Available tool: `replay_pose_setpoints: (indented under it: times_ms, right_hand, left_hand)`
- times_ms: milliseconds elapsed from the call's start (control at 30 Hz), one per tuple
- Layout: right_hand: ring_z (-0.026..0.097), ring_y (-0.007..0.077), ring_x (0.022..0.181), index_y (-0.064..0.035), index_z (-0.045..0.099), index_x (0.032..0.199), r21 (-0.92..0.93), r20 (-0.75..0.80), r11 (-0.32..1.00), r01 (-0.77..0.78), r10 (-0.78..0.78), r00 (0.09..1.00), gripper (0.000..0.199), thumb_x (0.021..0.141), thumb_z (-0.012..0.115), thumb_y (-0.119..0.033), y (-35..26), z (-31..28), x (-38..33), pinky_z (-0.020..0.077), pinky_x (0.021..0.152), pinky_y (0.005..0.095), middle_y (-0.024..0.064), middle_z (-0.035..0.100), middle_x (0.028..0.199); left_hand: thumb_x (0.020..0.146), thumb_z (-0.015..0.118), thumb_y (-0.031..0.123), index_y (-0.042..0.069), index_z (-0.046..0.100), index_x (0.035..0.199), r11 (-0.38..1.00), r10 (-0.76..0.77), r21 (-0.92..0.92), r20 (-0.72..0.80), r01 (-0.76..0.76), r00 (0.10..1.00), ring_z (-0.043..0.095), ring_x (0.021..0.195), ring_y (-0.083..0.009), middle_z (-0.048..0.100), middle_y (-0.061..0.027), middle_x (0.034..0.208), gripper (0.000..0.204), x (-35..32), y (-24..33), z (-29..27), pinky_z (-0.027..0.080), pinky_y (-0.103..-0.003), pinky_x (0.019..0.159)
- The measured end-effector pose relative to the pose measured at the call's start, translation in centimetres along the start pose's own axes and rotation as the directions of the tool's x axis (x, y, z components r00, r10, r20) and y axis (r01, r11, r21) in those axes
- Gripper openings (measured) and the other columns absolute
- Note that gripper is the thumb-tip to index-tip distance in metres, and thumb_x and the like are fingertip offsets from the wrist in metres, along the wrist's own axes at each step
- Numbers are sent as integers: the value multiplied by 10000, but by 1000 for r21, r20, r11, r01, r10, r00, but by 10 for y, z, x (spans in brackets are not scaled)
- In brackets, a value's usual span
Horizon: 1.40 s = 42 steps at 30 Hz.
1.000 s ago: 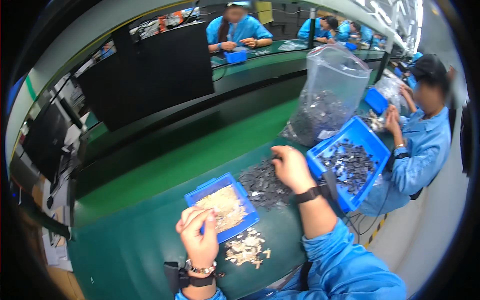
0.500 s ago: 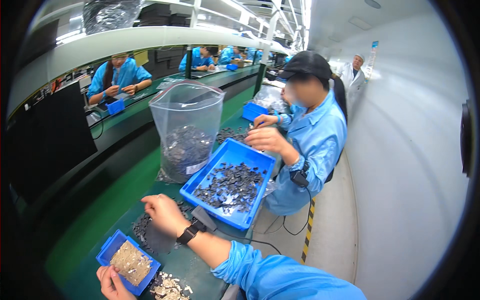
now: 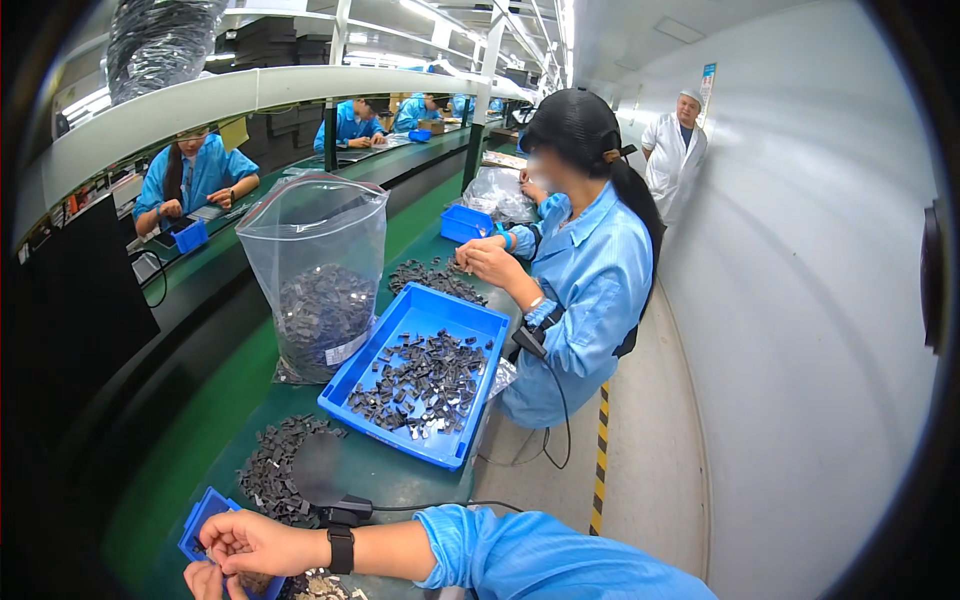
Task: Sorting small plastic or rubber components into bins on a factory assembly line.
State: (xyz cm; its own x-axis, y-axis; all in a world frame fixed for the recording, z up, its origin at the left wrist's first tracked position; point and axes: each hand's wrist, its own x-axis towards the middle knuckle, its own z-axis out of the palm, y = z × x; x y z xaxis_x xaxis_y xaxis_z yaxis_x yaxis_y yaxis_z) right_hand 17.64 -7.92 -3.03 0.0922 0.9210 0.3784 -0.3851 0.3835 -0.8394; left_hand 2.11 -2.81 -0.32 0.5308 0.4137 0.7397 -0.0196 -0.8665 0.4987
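Both my hands meet at the lower left over a small blue bin. My right hand, with a dark band at the wrist, has its fingers closed in a pinch. Just below it is my left hand, its fingertips closed close to the right ones. What they pinch is too small to name. My hands cover most of the bin and its contents. Small pale pieces lie on the green table beside the bin. A pile of small black pieces lies just beyond it.
A large blue tray holds more black pieces. Behind it stands a clear zip bag part-filled with them. A co-worker in blue works at the right beside another pile. A black cable crosses near my forearm.
My right hand has moved from the black pile toward me and left, to my left hand over the small bin. My view has shifted rightward. The co-worker's hands have come together.
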Motion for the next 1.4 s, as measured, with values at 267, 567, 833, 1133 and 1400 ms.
replay_pose_setpoints:
  times_ms: [267, 567, 833, 1133, 1400]
  right_hand:
    - [500, 50, 794, 11, 487, 1167, 14, 18, 1000, -24, 24, 1000, 339, 860, 631, 19, 6, -2, -4, 439, 720, 203, 11, 512, 879]
    - [516, 53, 784, 18, 487, 1176, -113, -15, 993, 32, -34, 999, 353, 852, 626, 29, -5, -2, -6, 452, 715, 219, 15, 528, 861]
    - [657, 109, 873, 30, 514, 1260, -201, -173, 979, -20, -15, 985, 402, 896, 675, -27, -24, -6, -21, 555, 773, 269, 71, 668, 933]
    - [676, 159, 955, 44, 630, 995, -134, -215, 981, -142, 111, 970, 81, 920, 627, 15, -35, -1, -25, 561, 856, 300, 136, 694, 1047]
    - [682, 118, 870, 73, 662, 933, -329, -211, 927, -178, 111, 971, 74, 884, 642, 22, -36, -3, -22, 567, 781, 259, 104, 705, 965]
  left_hand:
    - [805, 672, -101, -64, 702, 965, 1000, 19, -15, 26, -18, 999, 627, 890, -333, 664, -178, 922, 167, 1, 1, 2, 513, -409, 798]
    - [826, 659, -91, -80, 693, 976, 999, 22, -46, 51, -20, 998, 617, 891, -328, 653, -168, 906, 154, 2, -5, 3, 508, -406, 805]
    - [705, 708, 8, -46, 707, 880, 994, -113, -13, 26, 113, 993, 597, 882, -296, 658, -110, 826, 183, 4, 2, 17, 475, -381, 814]
    - [696, 759, -52, -5, 717, 924, 1000, -10, -17, -30, 10, 1000, 624, 824, -281, 672, -108, 815, 236, 1, -6, 9, 511, -360, 750]
    - [704, 757, -37, -9, 717, 915, 999, -2, 34, 54, 0, 999, 625, 822, -270, 677, -96, 811, 217, 3, -16, 10, 512, -350, 734]
